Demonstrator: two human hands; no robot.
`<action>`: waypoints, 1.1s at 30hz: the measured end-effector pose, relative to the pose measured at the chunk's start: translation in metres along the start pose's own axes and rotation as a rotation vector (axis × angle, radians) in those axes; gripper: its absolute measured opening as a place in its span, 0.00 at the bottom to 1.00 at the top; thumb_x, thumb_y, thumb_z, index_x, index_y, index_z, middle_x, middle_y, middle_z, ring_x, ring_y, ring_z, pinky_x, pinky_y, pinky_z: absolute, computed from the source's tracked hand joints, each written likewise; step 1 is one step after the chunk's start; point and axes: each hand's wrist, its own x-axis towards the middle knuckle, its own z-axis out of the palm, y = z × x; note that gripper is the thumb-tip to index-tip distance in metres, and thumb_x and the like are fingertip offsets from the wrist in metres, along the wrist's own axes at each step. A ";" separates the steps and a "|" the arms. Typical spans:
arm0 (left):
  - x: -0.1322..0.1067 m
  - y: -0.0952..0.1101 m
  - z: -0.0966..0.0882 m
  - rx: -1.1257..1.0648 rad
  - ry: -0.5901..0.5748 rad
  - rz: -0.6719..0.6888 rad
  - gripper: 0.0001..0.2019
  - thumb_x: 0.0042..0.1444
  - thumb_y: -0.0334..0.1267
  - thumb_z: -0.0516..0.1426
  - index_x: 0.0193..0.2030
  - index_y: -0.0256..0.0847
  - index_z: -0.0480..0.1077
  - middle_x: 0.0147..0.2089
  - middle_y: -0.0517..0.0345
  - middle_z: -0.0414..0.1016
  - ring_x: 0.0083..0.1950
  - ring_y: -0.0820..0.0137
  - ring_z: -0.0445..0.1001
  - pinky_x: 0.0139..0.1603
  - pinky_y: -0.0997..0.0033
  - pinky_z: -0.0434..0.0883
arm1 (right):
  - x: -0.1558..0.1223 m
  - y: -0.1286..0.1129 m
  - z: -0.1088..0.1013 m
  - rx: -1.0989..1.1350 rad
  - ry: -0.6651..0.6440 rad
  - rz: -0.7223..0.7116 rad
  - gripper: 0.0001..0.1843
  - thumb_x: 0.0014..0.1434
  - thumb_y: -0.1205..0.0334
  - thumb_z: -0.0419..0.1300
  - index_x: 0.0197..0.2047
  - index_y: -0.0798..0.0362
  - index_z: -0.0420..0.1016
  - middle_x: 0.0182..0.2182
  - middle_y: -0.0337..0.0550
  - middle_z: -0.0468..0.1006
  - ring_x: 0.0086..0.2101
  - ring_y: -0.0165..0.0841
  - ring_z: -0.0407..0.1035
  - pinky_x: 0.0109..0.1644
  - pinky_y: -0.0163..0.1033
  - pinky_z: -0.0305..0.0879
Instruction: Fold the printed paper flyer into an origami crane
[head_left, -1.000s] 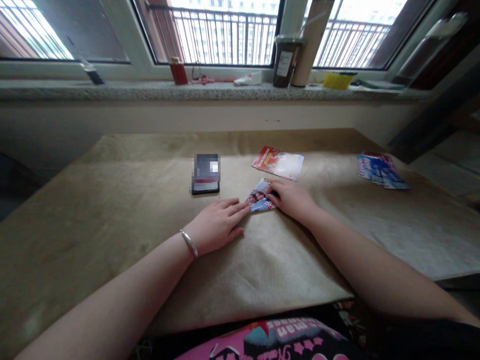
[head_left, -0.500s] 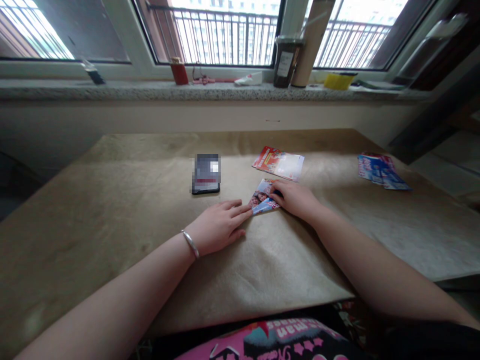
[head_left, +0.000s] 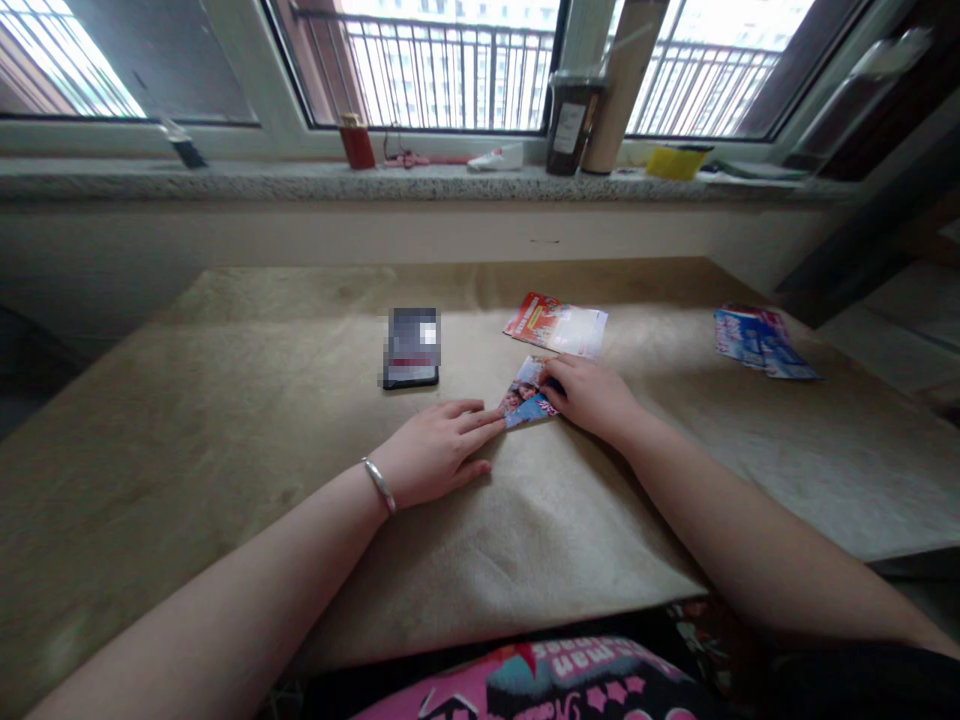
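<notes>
A printed paper leaflet (head_left: pixel 527 402), blue with a picture of people, lies folded with slanting edges on the table. My left hand (head_left: pixel 441 448) rests flat beside it, fingers stretched out, the fingertips touching its left corner. My right hand (head_left: pixel 589 392) is bent over the leaflet's right side, fingers curled and pressed down on the paper. That side of the leaflet is partly hidden under the right hand. Just behind it lies a red and white printed leaflet (head_left: pixel 556 324), apart from both hands.
A phone (head_left: pixel 411 348), blurred out, lies left of the leaflets. Several blue and red leaflets (head_left: pixel 761 343) are piled at the right on the brown-covered table (head_left: pixel 225 420). Along the windowsill (head_left: pixel 450 185) stand a red container (head_left: pixel 357 143), a dark jar (head_left: pixel 571 125) and a yellow item (head_left: pixel 676 162).
Hardly anything differs. Both hands stay at the folded leaflet, and the right fingers have shifted very slightly on it.
</notes>
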 end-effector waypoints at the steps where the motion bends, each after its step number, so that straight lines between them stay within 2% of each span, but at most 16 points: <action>1: 0.000 0.000 0.000 -0.001 0.000 0.001 0.24 0.61 0.43 0.53 0.62 0.40 0.60 0.63 0.51 0.63 0.62 0.59 0.61 0.60 0.56 0.64 | 0.000 -0.003 0.000 -0.004 0.019 -0.040 0.10 0.62 0.61 0.52 0.40 0.53 0.72 0.42 0.48 0.76 0.42 0.39 0.68 0.43 0.41 0.61; 5: 0.000 0.000 -0.001 0.009 -0.002 0.002 0.24 0.61 0.43 0.53 0.63 0.39 0.59 0.63 0.51 0.63 0.62 0.58 0.62 0.60 0.55 0.64 | 0.001 -0.018 0.000 0.025 0.029 -0.201 0.14 0.64 0.57 0.50 0.38 0.52 0.75 0.38 0.48 0.76 0.43 0.40 0.66 0.49 0.43 0.57; 9: 0.000 -0.001 -0.001 0.025 -0.001 0.026 0.24 0.61 0.43 0.52 0.62 0.38 0.60 0.64 0.52 0.62 0.62 0.58 0.62 0.60 0.56 0.64 | 0.000 -0.030 0.000 0.059 0.015 -0.266 0.15 0.64 0.56 0.50 0.39 0.52 0.75 0.37 0.46 0.76 0.42 0.38 0.66 0.53 0.45 0.53; 13: -0.001 -0.002 -0.003 0.041 0.019 0.058 0.21 0.62 0.42 0.51 0.61 0.38 0.62 0.62 0.52 0.65 0.61 0.60 0.63 0.59 0.60 0.66 | 0.001 -0.029 0.003 0.127 -0.008 -0.232 0.13 0.62 0.54 0.52 0.38 0.52 0.74 0.37 0.46 0.76 0.42 0.38 0.65 0.51 0.44 0.54; 17: -0.001 -0.001 -0.007 0.082 0.040 0.074 0.18 0.63 0.40 0.50 0.58 0.39 0.66 0.56 0.52 0.71 0.55 0.62 0.68 0.56 0.61 0.69 | 0.002 -0.025 0.007 0.194 -0.010 -0.185 0.11 0.60 0.54 0.55 0.36 0.52 0.73 0.37 0.46 0.76 0.42 0.38 0.65 0.49 0.42 0.55; 22: 0.000 0.000 -0.007 0.089 0.059 0.066 0.18 0.61 0.39 0.52 0.57 0.39 0.66 0.55 0.51 0.72 0.54 0.61 0.69 0.54 0.60 0.70 | 0.003 -0.023 0.010 0.228 -0.015 -0.164 0.12 0.60 0.54 0.54 0.36 0.53 0.73 0.37 0.46 0.76 0.42 0.38 0.66 0.48 0.42 0.55; 33: 0.001 -0.001 -0.006 0.029 0.056 0.045 0.17 0.61 0.38 0.52 0.56 0.41 0.68 0.53 0.52 0.72 0.53 0.63 0.69 0.53 0.61 0.71 | 0.007 -0.023 0.012 0.145 -0.036 -0.155 0.12 0.60 0.54 0.55 0.35 0.53 0.74 0.37 0.46 0.77 0.42 0.39 0.66 0.51 0.44 0.53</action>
